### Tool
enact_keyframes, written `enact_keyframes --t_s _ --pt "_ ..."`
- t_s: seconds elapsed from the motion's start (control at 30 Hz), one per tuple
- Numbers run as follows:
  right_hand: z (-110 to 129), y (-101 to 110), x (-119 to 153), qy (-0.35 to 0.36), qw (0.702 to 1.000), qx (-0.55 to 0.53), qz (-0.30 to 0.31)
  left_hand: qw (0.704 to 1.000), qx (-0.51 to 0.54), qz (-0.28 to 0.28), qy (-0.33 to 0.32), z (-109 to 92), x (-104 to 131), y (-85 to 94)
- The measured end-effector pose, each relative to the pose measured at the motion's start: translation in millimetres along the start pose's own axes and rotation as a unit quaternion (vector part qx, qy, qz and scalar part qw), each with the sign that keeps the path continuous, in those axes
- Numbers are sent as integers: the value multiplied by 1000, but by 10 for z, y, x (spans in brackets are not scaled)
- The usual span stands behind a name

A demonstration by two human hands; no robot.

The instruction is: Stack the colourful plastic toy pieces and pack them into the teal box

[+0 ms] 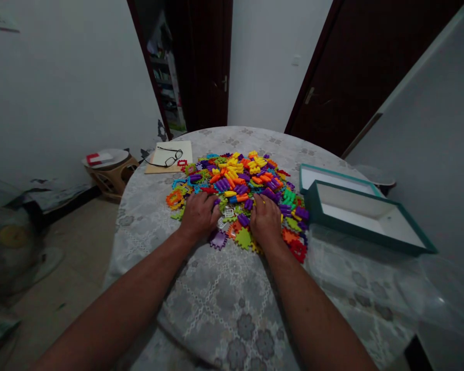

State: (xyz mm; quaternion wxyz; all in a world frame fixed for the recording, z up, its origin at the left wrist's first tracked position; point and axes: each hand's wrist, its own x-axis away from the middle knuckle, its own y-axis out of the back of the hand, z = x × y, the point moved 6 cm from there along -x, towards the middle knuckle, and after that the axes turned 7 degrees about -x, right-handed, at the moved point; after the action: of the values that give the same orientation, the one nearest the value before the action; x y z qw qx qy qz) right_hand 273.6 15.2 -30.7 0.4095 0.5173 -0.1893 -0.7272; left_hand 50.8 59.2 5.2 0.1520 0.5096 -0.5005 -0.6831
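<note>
A large heap of colourful plastic building pieces (237, 180) lies on the table in front of me. It mixes flat gear-edged plates and frames with short tube-like connectors. At the heap's near left side, my left hand (199, 215) is closed, with a purple connector (216, 202) at its thumb and forefinger. My right hand (266, 217) rests among the pieces at the near right, its fingers curled down; what lies under them is hidden. Between the hands are a purple gear plate (218, 239), a lime-green plate (243, 238) and a white piece (228, 212).
A teal-edged open box (371, 214) and its lid (338, 180) stand right of the heap. Glasses (170, 161) lie on papers (181, 146) at the back left. Clear plastic sheeting (344, 257) covers the right side. Beyond the table is a stool (114, 175).
</note>
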Motion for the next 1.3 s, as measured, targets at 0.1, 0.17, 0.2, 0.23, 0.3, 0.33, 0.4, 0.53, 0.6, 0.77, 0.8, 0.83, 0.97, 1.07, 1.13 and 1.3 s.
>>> enact_keyframes --t_s 0.1,0.17,0.2,0.23,0.3,0.33,0.4,0.53,0.6,0.77,0.8,0.83,0.97,1.07,1.13,1.3 --pt "-37 -7 5 4 1000 0 -7 1000 18 -12 1 28 31 61" --pt "-69 -16 -3 4 1000 -4 -4 999 33 -18 -7 5 50 119" --pt "-85 -20 -12 3 1000 -9 -1 999 41 -22 -14 -17 59 151" --pt "-99 -23 -24 2 1000 -16 2 998 49 -26 -20 -43 69 180" --pt "-88 -26 -53 18 999 -43 16 997 62 -33 -33 -93 87 229" --pt "-55 -24 -67 38 997 -63 28 996 66 -36 -36 -110 95 246" --pt "64 -5 -84 92 988 -104 60 996 69 -45 -38 -120 110 275" --pt "348 141 -91 139 979 -112 102 994 70 -70 -35 -50 134 350" --pt "427 278 -79 105 987 -78 92 995 65 -71 -33 23 144 394" --pt "371 715 276 -15 1000 7 17 999 23 -37 4 287 214 443" --pt "336 774 401 -23 1000 17 10 999 13 -27 17 344 239 428" --pt "296 814 530 -30 999 26 5 999 6 -18 32 399 267 402" --pt "172 791 952 -51 998 44 -10 995 -4 29 94 567 371 212" --pt "237 621 1073 -37 998 48 15 991 0 64 114 594 410 52" --pt "340 499 1070 -18 998 40 49 992 14 70 100 541 415 -23" --pt "595 311 906 23 994 6 104 996 37 59 58 289 437 -135"
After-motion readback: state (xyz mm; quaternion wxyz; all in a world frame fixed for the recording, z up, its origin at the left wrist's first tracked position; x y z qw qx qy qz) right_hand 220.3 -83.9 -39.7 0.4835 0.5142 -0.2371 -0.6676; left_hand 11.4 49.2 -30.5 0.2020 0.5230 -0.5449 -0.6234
